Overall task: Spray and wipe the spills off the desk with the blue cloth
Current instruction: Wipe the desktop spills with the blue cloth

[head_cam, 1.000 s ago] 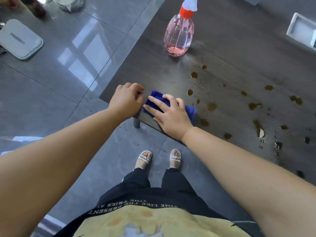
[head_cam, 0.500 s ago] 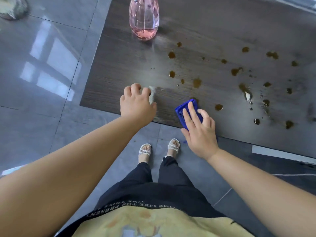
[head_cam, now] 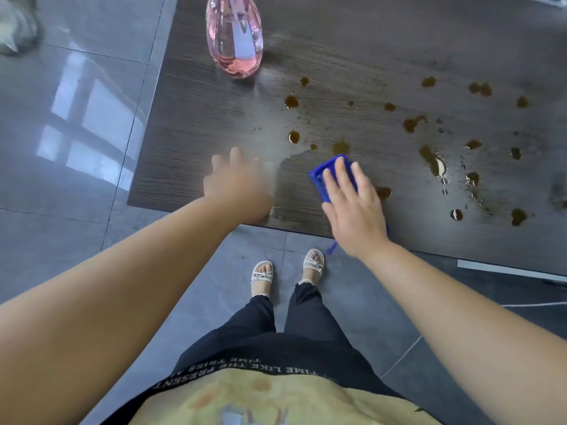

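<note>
The dark wooden desk (head_cam: 208, 124) carries several brown spills (head_cam: 412, 124) across its middle and right. My right hand (head_cam: 352, 207) lies flat with straight fingers on the folded blue cloth (head_cam: 322, 176), pressing it onto the desk near the front edge. A wet wiped streak runs left of the cloth. My left hand (head_cam: 236, 185), blurred, hovers over the desk's front left part with fingers spread and nothing in it. The pink spray bottle (head_cam: 234, 41) stands at the back left; its top is cut off by the frame.
Grey glossy floor tiles (head_cam: 76, 118) lie to the left of and in front of the desk. My feet in white sandals (head_cam: 260, 276) stand just before the desk's front edge. A blurred pale object (head_cam: 15, 29) sits on the floor at top left.
My right hand has pushed the blue cloth forward and right, further onto the desk. My left hand has opened its curled fingers and now hovers spread.
</note>
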